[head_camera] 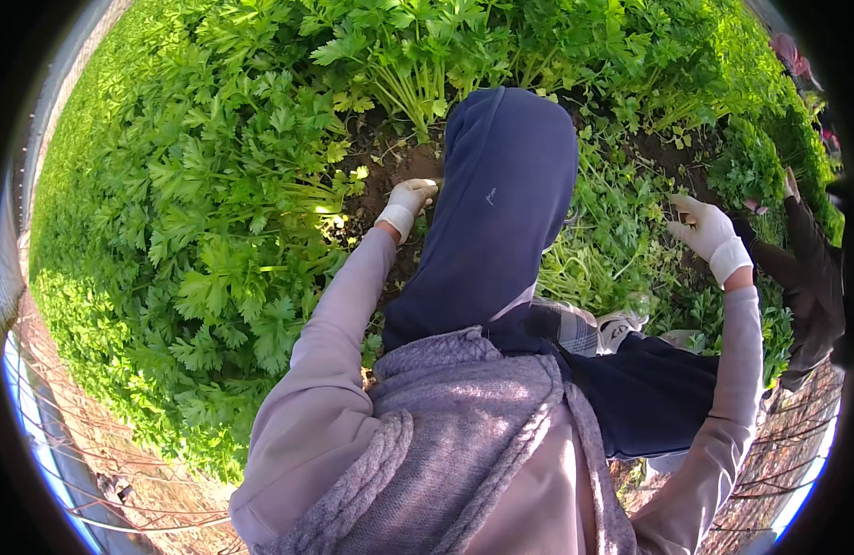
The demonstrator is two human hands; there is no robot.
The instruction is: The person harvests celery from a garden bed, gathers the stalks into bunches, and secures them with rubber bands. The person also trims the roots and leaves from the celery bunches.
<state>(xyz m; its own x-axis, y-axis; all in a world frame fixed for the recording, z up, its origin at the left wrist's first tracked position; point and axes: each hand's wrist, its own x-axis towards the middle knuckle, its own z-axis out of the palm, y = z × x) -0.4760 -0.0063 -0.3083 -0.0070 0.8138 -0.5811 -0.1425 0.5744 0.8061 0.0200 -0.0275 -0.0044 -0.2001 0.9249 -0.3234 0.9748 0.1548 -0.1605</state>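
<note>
My left hand (407,202), in a white glove, is beside my raised knee in dark blue trousers (507,187), above a patch of bare soil (403,165). Its fingers are bent together, and whether they hold anything is unclear. Out to the right, my right hand (708,232) wears a similar glove. Its thumb and fingers stand apart, with nothing visible between them, over cut or fallen greens (625,201). Leafy celery plants (260,187) grow densely on the left. One celery clump (416,90) with pale stalks stands just beyond my knee.
At the right edge a person's dark sleeve (809,236) and bare hand (791,186) reach among the plants. Loose pale-green stalks (573,274) lie beside my leg, near a white plastic bag (618,329). Behind me, thin poles or wires (135,510) cross the dry ground.
</note>
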